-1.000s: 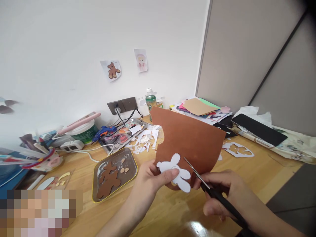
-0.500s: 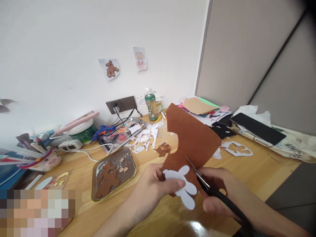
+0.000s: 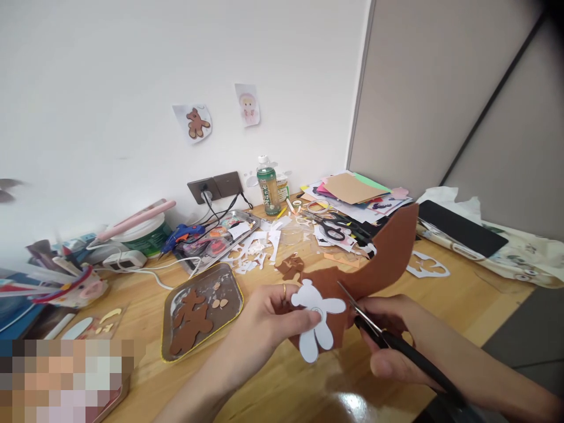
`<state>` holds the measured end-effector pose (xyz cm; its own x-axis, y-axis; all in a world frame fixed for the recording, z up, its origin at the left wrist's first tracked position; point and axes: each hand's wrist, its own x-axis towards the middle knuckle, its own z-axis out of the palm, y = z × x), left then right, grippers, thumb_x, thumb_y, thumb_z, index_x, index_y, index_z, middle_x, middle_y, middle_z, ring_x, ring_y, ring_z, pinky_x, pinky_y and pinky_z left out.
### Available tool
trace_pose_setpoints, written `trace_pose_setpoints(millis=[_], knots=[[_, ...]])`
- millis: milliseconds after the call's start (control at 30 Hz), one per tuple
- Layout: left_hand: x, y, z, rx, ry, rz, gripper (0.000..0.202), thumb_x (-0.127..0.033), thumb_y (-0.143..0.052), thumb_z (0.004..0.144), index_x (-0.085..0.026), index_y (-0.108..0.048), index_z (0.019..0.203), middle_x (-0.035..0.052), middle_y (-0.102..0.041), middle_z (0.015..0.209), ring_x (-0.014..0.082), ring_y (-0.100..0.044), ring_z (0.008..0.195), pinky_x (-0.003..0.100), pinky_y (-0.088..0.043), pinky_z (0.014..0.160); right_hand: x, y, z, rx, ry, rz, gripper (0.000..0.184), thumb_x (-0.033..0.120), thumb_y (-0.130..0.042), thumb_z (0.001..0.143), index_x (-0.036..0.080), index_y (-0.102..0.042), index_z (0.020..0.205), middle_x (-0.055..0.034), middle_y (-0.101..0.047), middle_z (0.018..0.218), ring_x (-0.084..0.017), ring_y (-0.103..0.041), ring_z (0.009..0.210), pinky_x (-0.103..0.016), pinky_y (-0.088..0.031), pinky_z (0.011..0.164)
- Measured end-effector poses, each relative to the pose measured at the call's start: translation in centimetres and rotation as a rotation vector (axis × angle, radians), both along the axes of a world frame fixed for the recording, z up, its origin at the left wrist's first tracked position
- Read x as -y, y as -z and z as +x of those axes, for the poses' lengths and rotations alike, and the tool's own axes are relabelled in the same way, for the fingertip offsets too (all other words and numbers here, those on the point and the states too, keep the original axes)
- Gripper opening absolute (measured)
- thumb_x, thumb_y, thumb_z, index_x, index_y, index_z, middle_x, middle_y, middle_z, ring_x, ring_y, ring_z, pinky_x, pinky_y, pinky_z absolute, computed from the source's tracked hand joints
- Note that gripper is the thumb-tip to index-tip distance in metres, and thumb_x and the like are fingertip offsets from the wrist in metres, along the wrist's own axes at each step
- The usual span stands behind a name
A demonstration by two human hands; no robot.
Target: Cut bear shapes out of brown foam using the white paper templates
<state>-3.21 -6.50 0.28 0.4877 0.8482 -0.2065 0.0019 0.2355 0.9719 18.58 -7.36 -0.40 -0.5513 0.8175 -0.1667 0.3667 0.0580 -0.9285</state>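
Observation:
My left hand [image 3: 273, 320] pinches a white paper bear-shaped template [image 3: 315, 323] against a brown felt sheet [image 3: 379, 264], thumb pressing on the template. My right hand [image 3: 392, 338] grips black-handled scissors [image 3: 374, 329], whose blades sit in the felt just right of the template. The felt curls away to the right and back, over the wooden desk [image 3: 462, 299].
A metal tray [image 3: 200, 308] with brown felt bear pieces lies left of my hands. Behind are paper scraps [image 3: 253, 249], a glue gun [image 3: 183, 233], a green bottle [image 3: 268, 186], a second pair of scissors [image 3: 337, 226], stacked coloured sheets [image 3: 355, 191] and a dark tablet [image 3: 460, 226].
My left hand turned the felt and template clockwise; the sheet swung from upright down to the right, uncovering the clutter behind it. The scissors stayed in the cut beside the template.

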Motion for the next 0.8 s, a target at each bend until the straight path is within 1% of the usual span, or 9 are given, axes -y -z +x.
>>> trace_pose_setpoints(millis=[100, 167, 333, 433, 533, 600, 700, 733, 800], knots=[[0.1, -0.3, -0.3, -0.03, 0.015, 0.011, 0.012, -0.021, -0.06, 0.078, -0.015, -0.069, 0.073, 0.0009, -0.069, 0.066, 0.0078, -0.056, 0.054, 0.017, -0.042, 0.053, -0.3, 0.3, 0.1, 0.017, -0.03, 0.059, 0.027, 0.04, -0.068, 0.068, 0.022, -0.059, 0.085, 0.0022, -0.048, 0.07, -0.014, -0.037, 0.061, -0.025, -0.031, 0.053], [0.0, -0.5, -0.5, -0.039, 0.037, 0.008, 0.011, -0.021, -0.06, 0.077, -0.016, -0.069, 0.073, 0.0005, -0.068, 0.065, 0.0082, -0.056, 0.054, 0.017, -0.042, 0.053, -0.4, 0.9, 0.3, 0.027, -0.019, 0.058, 0.026, 0.04, -0.07, 0.066, 0.022, -0.059, 0.082, 0.0018, -0.048, 0.07, -0.015, -0.037, 0.062, -0.025, -0.031, 0.054], [-0.8, -0.6, -1.2, -0.078, 0.074, 0.04, 0.012, -0.023, -0.06, 0.076, -0.015, -0.069, 0.074, 0.0017, -0.068, 0.064, 0.008, -0.055, 0.052, 0.017, -0.04, 0.051, -0.6, 1.3, 0.5, 0.146, 0.016, -0.075, 0.031, 0.046, -0.073, 0.062, 0.022, -0.06, 0.076, 0.006, -0.038, 0.054, -0.01, -0.03, 0.049, -0.023, -0.023, 0.045], [-1.3, -0.7, -1.4, -0.085, 0.165, 0.019, 0.015, -0.022, -0.06, 0.075, -0.014, -0.071, 0.082, 0.0035, -0.07, 0.067, 0.009, -0.056, 0.052, 0.018, -0.041, 0.05, -1.0, 0.7, 0.1, 0.109, -0.005, 0.01, 0.034, 0.045, -0.076, 0.057, 0.021, -0.064, 0.078, 0.0049, -0.041, 0.056, -0.011, -0.032, 0.051, -0.022, -0.024, 0.045], [-1.9, -0.9, -1.4, -0.07, 0.224, -0.004, 0.021, -0.022, -0.06, 0.074, -0.016, -0.071, 0.091, 0.0038, -0.071, 0.069, 0.0091, -0.057, 0.051, 0.019, -0.045, 0.051, -1.5, 0.6, -0.5, 0.014, -0.035, 0.093, 0.031, 0.044, -0.073, 0.061, 0.02, -0.065, 0.079, 0.0032, -0.046, 0.063, -0.012, -0.035, 0.056, -0.022, -0.029, 0.048], [-2.2, -0.9, -1.3, -0.062, 0.212, 0.015, 0.021, -0.02, -0.06, 0.073, -0.016, -0.071, 0.091, 0.0029, -0.07, 0.068, 0.0093, -0.058, 0.051, 0.019, -0.046, 0.051, -1.6, 1.0, -0.6, -0.008, -0.019, 0.034, 0.031, 0.045, -0.071, 0.063, 0.019, -0.063, 0.078, 0.004, -0.046, 0.061, -0.01, -0.036, 0.053, -0.021, -0.031, 0.047], [-2.8, -0.6, -1.3, -0.067, 0.199, 0.027, 0.02, -0.016, -0.059, 0.071, -0.017, -0.072, 0.087, 0.0013, -0.068, 0.063, 0.0094, -0.057, 0.049, 0.018, -0.046, 0.049, -1.7, 2.0, -0.6, -0.005, 0.039, -0.134, 0.039, 0.05, -0.071, 0.062, 0.018, -0.06, 0.079, 0.0049, -0.046, 0.058, -0.008, -0.039, 0.046, -0.02, -0.036, 0.043], [-2.9, -0.5, -1.3, -0.069, 0.208, 0.02, 0.019, -0.015, -0.059, 0.071, -0.017, -0.072, 0.086, 0.0009, -0.068, 0.062, 0.0091, -0.056, 0.048, 0.018, -0.046, 0.048, -1.8, 2.3, -0.6, -0.025, 0.041, -0.157, 0.041, 0.052, -0.071, 0.062, 0.018, -0.06, 0.08, 0.0045, -0.048, 0.059, -0.009, -0.04, 0.046, -0.02, -0.038, 0.043], [-3.3, -0.3, -1.3, -0.068, 0.234, 0.009, 0.019, -0.014, -0.059, 0.07, -0.016, -0.072, 0.084, 0.0007, -0.067, 0.062, 0.0085, -0.055, 0.048, 0.018, -0.046, 0.049, -2.1, 2.6, -0.8, -0.101, 0.008, -0.113, 0.044, 0.055, -0.07, 0.061, 0.017, -0.061, 0.08, 0.0029, -0.05, 0.063, -0.01, -0.043, 0.052, -0.021, -0.041, 0.047]])
